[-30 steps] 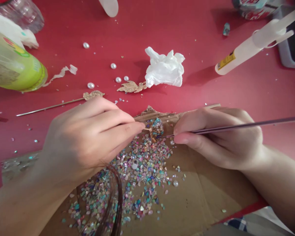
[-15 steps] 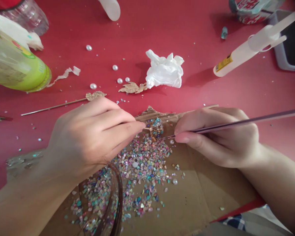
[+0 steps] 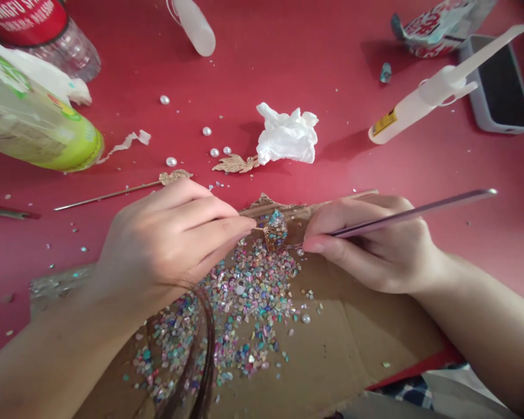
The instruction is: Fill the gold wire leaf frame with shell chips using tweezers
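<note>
My left hand (image 3: 174,233) pinches the thin gold stem of a small fan-shaped ornament (image 3: 275,230), its fingers closed at the stem. Blue, orange and other coloured chips cover the ornament's face. My right hand (image 3: 367,244) is closed around slim purple metal tweezers (image 3: 402,218), whose tips point left, close by the ornament's lower right edge. Whether the tips touch it or hold a chip, I cannot tell. Below both hands, a spread of coloured stone chips (image 3: 253,285) lies on a cardboard sheet (image 3: 332,349). Strands of dark hair (image 3: 207,349) hang in front of the chips.
Beyond the cardboard are a crumpled white tissue (image 3: 287,137), a gold leaf piece (image 3: 233,163), a gold hair stick (image 3: 109,193) and several pearls (image 3: 171,162). A glue bottle (image 3: 410,107) and a phone (image 3: 500,87) lie right; a green-labelled bottle (image 3: 48,122) lies left.
The whole view has shifted slightly, bringing the tweezers' back end into sight. My right hand is a little nearer the ornament, which shows more of its face. Both grips stay the same.
</note>
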`<state>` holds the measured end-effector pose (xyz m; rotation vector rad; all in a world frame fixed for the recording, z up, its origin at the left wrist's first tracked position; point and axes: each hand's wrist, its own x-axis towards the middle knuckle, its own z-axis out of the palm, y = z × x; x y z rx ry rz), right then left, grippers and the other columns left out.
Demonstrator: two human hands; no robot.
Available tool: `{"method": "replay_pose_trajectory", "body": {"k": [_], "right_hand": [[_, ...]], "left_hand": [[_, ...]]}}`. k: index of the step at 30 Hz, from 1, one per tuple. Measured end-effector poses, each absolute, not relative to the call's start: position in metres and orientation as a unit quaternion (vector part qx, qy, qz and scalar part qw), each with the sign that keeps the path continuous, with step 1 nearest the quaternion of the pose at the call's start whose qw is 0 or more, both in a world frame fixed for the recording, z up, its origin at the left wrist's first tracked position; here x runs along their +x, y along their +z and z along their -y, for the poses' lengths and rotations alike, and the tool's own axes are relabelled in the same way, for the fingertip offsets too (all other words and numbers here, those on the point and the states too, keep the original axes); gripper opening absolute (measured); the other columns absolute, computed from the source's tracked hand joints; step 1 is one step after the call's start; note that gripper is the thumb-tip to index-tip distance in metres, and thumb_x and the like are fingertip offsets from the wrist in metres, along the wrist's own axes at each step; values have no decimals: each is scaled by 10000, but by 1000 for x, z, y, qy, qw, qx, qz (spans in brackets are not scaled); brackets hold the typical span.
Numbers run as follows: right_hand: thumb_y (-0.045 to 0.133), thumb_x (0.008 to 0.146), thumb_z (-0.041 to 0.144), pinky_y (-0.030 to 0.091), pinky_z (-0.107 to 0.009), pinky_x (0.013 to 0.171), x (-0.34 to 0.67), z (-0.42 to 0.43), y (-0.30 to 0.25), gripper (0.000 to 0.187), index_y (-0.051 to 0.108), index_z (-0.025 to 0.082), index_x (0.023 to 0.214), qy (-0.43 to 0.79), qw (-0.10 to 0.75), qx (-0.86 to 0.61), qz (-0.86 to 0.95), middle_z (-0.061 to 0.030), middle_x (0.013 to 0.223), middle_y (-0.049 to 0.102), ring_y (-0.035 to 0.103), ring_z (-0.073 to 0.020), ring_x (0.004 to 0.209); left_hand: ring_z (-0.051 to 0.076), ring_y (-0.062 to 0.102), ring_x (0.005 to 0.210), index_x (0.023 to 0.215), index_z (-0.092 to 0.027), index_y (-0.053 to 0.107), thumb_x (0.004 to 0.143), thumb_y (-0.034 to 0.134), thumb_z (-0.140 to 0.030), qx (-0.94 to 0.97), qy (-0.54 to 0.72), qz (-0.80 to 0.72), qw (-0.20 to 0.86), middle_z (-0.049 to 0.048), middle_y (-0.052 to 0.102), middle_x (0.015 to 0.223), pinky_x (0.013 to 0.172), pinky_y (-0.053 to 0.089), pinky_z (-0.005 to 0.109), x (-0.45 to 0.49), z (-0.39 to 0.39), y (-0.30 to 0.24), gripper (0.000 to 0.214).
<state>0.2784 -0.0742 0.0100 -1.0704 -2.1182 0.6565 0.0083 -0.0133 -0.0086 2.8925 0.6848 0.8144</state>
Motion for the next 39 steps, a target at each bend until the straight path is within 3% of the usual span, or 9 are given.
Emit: {"method": "replay_pose_trajectory", "body": {"k": [6,12,26,35,39], "right_hand": [[659,1024,274,440,-230,490,280,74,10,233,629,207,804,259,374,-393,799,30,665,669,578,-84,537],[641,1032,272,475,-229,502,281,73,11,250,638,218,787,243,390,-392,797,29,620,642,600,-98,535],[649,1004,250,334,-223,467,280,71,2,255,618,194,758,238,402,-393,792,53,640,615,429,-56,489],[639,953,339,303,-212,443,279,65,0,309,642,172,694,326,408,-454,722,64,527,552,408,-41,437],[662,909,452,331,-241,481,280,63,-1,338,644,178,712,426,368,-519,643,23,583,628,491,-67,493]], "left_hand": [[185,664,843,1093,-293,741,1004,675,-248,941,256,-221,12,-28,803,969,786,533,356,9,10,-10,120],[170,643,840,1058,-315,727,1015,649,-237,931,265,-249,33,-42,793,969,818,524,327,9,11,-8,119],[185,678,821,1028,-272,748,987,691,-239,926,291,-240,17,-2,800,919,795,582,338,12,10,-5,77],[206,705,840,1044,-263,713,941,747,-205,917,308,-252,-38,-12,799,902,762,549,383,12,10,-2,123],[205,716,838,1010,-289,717,939,753,-225,909,306,-269,-83,-39,807,894,764,510,402,12,13,6,102]]}}
